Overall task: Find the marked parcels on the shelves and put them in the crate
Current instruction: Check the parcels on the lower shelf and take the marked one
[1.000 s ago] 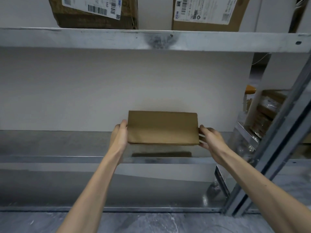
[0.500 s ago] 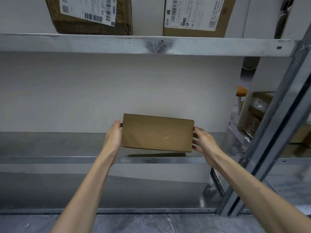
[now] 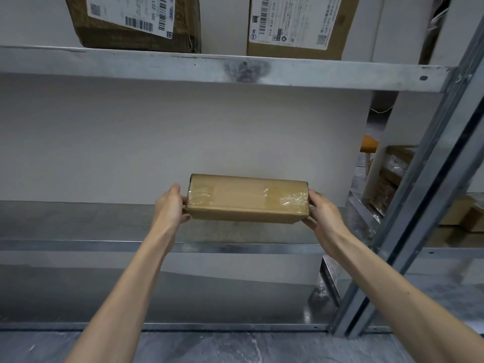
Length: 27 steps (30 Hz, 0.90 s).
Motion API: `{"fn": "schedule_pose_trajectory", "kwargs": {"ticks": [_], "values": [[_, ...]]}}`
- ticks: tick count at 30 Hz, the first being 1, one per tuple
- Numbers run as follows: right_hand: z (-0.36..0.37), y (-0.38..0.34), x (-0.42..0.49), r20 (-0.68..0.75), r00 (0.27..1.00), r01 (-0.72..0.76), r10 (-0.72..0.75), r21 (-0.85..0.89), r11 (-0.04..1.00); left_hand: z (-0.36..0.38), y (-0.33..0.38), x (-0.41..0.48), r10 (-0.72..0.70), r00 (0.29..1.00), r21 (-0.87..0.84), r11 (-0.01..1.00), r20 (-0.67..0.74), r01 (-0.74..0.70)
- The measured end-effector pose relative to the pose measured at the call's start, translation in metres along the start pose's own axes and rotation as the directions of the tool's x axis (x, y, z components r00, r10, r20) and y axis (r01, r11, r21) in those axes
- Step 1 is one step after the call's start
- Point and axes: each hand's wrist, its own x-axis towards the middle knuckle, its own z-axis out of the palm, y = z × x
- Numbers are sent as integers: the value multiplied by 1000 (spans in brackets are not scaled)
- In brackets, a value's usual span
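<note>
- At the top left, a dark brown box (image 3: 136,27) stood on the upper shelf (image 3: 78,61). A white label with barcodes was stuck on its front, a little tilted.
- Below it, the middle shelf (image 3: 65,224) was a grey metal surface, and a white wall (image 3: 104,140) closed it at the back.
- The left hand (image 3: 170,206) gripped the left end of the parcel. Its thumb lay near the upper edge and its fingers were curled under the bottom edge.
- The parcel (image 3: 247,199) was a long brown cardboard box with clear tape shining near both ends. It was held in the air between the two hands, over the middle shelf and clear of it, with fingers under it. It was almost level, with the right end slightly lower in the view.
- Above the parcel, a lighter box (image 3: 296,27) with a white printed label stood on the upper shelf, apart from the dark one.
- The right hand (image 3: 324,214) held the right end in the same manner, with the thumb on the upper side and the fingers bent beneath the lower corner.
- To the right of this hand, a grey upright post (image 3: 429,195) of the rack crossed the view at a slant.
- Behind the post, some cartons (image 3: 392,174) lay on a neighbouring rack, too blurred to tell more.
- Along the bottom was a grey floor (image 3: 235,349).
</note>
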Motion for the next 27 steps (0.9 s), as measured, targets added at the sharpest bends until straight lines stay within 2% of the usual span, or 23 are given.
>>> {"fn": "schedule_pose_trajectory", "kwargs": {"ticks": [5,10,13,20,27], "values": [[-7,7,-7,38,999,2,-1,-52,999,-5,-12,2,16,999,103,994,42,-20],[-10,8,-8,41,999,-8,10,-44,999,-9,-10,-6,-1,994,127,992,111,-14],[-12,5,-10,45,999,-11,12,-23,1000,-10,-9,-8,-9,993,118,993,118,-5],[-14,-8,-7,24,1000,-1,-2,146,989,-17,-4,-8,10,989,102,994,145,-25],[-18,-2,-4,17,999,48,-50,112,993,-19,-1,-6,28,987,35,999,156,-34]]}}
